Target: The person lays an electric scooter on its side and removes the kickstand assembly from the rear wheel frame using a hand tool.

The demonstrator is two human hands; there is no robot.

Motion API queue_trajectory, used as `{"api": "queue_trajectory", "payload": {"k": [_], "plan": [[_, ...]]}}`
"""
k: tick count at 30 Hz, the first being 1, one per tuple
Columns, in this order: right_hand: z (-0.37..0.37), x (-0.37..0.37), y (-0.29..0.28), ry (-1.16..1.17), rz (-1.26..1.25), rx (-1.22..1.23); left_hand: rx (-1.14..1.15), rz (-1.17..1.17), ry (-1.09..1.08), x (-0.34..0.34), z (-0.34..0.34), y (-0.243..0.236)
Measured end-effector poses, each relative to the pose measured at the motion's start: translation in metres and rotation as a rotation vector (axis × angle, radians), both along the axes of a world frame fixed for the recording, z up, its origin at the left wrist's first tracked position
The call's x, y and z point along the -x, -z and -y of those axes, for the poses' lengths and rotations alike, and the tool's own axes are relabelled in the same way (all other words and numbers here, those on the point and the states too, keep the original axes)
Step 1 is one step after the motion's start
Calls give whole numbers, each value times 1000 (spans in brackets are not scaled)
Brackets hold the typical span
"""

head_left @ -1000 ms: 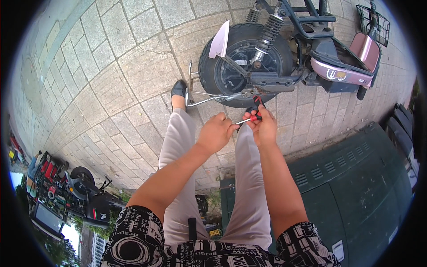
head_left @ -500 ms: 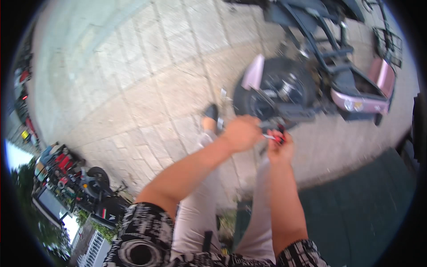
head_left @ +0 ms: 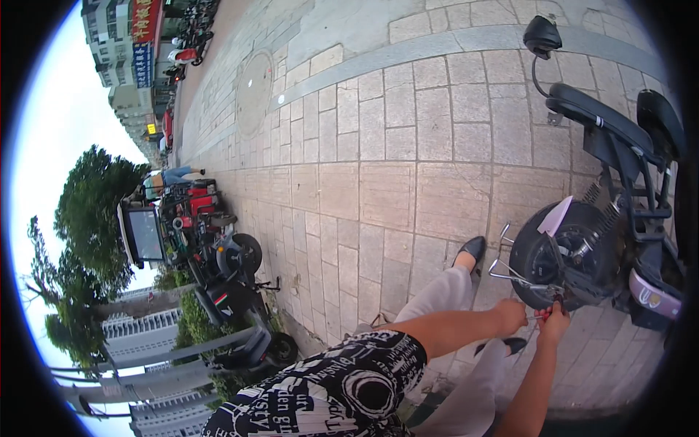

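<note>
At lower right, my left hand (head_left: 510,317) is closed on a thin metal shaft (head_left: 531,319), probably a screwdriver's, largely hidden by the fingers. My right hand (head_left: 553,323) grips red-and-black-handled tools (head_left: 547,313) beside it, just below the rear hub of a pink-and-black electric scooter (head_left: 652,293). The hands are close together near the metal stand (head_left: 510,273) and spring at the rear wheel (head_left: 531,244). A pink plastic guard (head_left: 553,217) rises over the tyre, beside a shock absorber (head_left: 604,226). The exact contact between tool and scooter is too small to make out.
Paving (head_left: 378,189) stretches around my feet (head_left: 470,251). Parked scooters (head_left: 226,298) and a red vehicle (head_left: 204,204) line the left, with a person (head_left: 167,182) beside them. Trees (head_left: 95,204), buildings and a row of two-wheelers (head_left: 193,40) stand farther off.
The view has swung left, bringing the street and buildings in and shifting the scooter and my hands to the right of the picture. Both hands still hold the tools close together.
</note>
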State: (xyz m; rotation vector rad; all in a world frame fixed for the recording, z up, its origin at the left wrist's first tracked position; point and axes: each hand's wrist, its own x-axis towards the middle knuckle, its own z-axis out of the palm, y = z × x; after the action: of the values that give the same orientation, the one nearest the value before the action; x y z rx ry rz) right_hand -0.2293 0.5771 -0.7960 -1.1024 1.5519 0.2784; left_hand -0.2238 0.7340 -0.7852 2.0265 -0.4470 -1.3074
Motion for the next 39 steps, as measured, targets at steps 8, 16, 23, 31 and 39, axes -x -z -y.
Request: {"api": "queue_trajectory", "payload": {"k": [8,16,23,31,39], "plan": [[19,69,-6,-793,174,176,-236,15,-257,136,47,-34],[63,134,-18,-1494,240,541,-207,113,-367,186,27,-98],[30,152,-71,-2322,-58,657,55,708,-329,168,-4,-31],[-13,210,-18,-2755,-56,914,294,860,-93,234,-48,92],[-59,309,-3,-2216,397,1257,376,939,-269,293,-99,159]]}}
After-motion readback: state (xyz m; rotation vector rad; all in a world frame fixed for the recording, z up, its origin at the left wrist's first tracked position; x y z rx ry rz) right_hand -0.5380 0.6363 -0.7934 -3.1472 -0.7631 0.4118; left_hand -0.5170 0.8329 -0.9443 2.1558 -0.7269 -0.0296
